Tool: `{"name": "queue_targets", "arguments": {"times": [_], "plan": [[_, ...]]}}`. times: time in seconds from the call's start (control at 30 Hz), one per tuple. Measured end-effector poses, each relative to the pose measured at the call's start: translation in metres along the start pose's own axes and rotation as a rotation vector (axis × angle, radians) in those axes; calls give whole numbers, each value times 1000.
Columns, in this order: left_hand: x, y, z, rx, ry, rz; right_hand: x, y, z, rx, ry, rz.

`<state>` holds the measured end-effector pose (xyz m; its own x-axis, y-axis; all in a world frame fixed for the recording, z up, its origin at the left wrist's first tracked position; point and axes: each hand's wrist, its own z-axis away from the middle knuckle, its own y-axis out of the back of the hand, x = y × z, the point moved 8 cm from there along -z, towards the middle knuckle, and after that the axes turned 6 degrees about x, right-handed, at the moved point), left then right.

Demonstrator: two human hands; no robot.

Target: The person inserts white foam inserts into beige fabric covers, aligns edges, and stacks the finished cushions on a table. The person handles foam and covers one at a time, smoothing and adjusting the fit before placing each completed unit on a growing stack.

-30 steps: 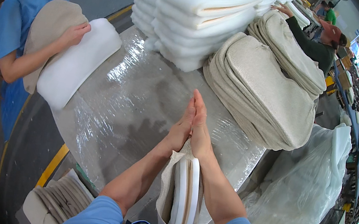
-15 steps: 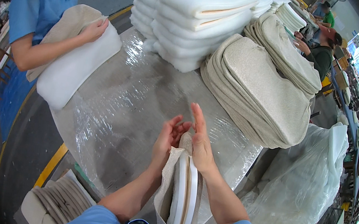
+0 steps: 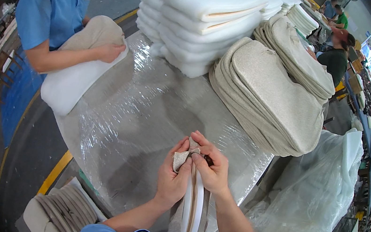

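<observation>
2 hands at the top end of a cushion pad

The left hand and right hand pinch the beige cover over the white foam pad, which stands on edge at the plastic-wrapped table; its long axis runs toward the person, equally near both hands.

The cushion cover near the bottom middle is beige, and the foam pad inside it is white with a tan stripe. The worktop is grey under shiny clear plastic. The foam stack at the top is white. The cover pile on the right is beige. The shirt at upper left is blue.
</observation>
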<state>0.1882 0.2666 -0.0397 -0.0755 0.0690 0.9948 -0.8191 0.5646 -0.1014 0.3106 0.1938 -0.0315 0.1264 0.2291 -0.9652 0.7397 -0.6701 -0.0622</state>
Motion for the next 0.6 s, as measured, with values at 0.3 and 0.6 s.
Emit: {"name": "queue_targets", "arguments": {"times": [0.3,0.6], "plan": [[13,8,2,198,-165,-145,-10,-5,9,178,217,207],[23,19,6,132,-215,-285,-4,-3,20,190,248,71]]}}
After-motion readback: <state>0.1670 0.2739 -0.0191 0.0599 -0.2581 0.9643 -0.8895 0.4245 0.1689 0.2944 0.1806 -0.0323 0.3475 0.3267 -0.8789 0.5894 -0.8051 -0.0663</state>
